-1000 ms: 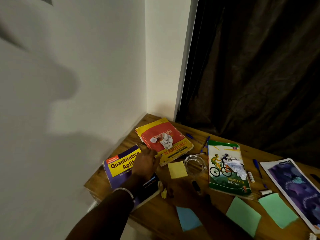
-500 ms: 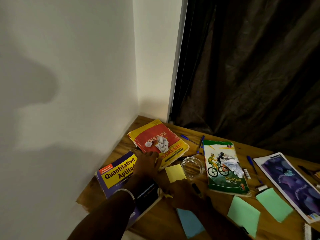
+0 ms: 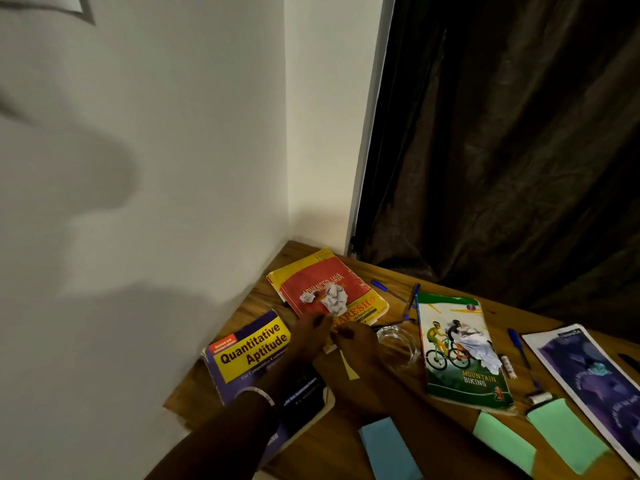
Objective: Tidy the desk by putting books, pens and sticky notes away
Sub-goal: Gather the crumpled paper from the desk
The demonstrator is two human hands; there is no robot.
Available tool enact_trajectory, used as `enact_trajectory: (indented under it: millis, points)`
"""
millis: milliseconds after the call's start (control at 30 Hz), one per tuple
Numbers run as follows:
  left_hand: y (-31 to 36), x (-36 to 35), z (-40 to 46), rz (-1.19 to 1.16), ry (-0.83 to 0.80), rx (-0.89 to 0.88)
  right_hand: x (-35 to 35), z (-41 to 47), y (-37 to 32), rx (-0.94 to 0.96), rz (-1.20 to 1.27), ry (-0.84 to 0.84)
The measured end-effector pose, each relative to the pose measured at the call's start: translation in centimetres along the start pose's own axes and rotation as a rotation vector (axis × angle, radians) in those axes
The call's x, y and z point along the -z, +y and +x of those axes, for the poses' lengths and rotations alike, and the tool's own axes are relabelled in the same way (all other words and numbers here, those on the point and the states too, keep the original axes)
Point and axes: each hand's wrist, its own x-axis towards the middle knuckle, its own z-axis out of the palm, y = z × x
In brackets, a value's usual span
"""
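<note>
My left hand lies on the right edge of the purple "Quantitative Aptitude" book, fingers reaching the front edge of the red and yellow Java book. My right hand is beside it and pinches a yellow sticky note, which shows only as a narrow tilted strip under the palm. A "Mountain Biking" book lies to the right. Blue pens lie at the back and right. A blue sticky note and two green sticky notes sit near the front edge.
Crumpled paper sits on the Java book, more on the biking book. A clear glass dish stands just right of my right hand. A purple magazine lies far right. White walls close the left corner; a dark curtain hangs behind the desk.
My right hand came in from below, moved up over the yellow sticky note and met my left hand. The note, flat before, now shows as a tilted strip.
</note>
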Motion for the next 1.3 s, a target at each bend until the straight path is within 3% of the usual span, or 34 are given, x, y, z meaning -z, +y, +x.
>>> enact_trajectory:
  millis: [133,267,367,433,600,833,1000,1133,1300]
  points:
    - [0.4,0.9,-0.6,-0.314,-0.117,0.165,-2.1,1.7,-1.5,-0.065,0.036,0.0]
    - [-0.1,2.3,-0.3,-0.398,-0.005,0.212,-2.3,3.0,-1.7,0.021,0.044,-0.051]
    - [-0.6,3.3,0.3,-0.487,0.128,0.313,-1.5,4.5,-1.2,0.138,-0.218,0.075]
    - [-0.7,3.8,0.4,-0.512,0.09,0.381,-0.8,6.1,-0.8,0.224,-0.458,0.098]
    - [-0.8,4.5,1.0,-0.549,-0.039,0.518,-0.7,10.2,-1.3,0.193,-0.724,-0.117]
    - [-1.9,4.8,1.8,-0.655,-0.073,0.536,-2.2,12.8,1.5,0.2,-0.677,-0.222]
    - [-2.2,5.0,2.8,-0.653,-0.106,0.528,-2.3,12.5,3.0,0.206,-0.559,-0.065]
    - [-1.4,4.6,4.0,-0.653,-0.089,0.534,-2.1,11.2,0.9,0.346,-0.357,0.048]
    - [-0.2,3.5,5.2,-0.861,-0.194,0.498,-2.3,8.8,-1.5,0.411,-0.169,-0.198]
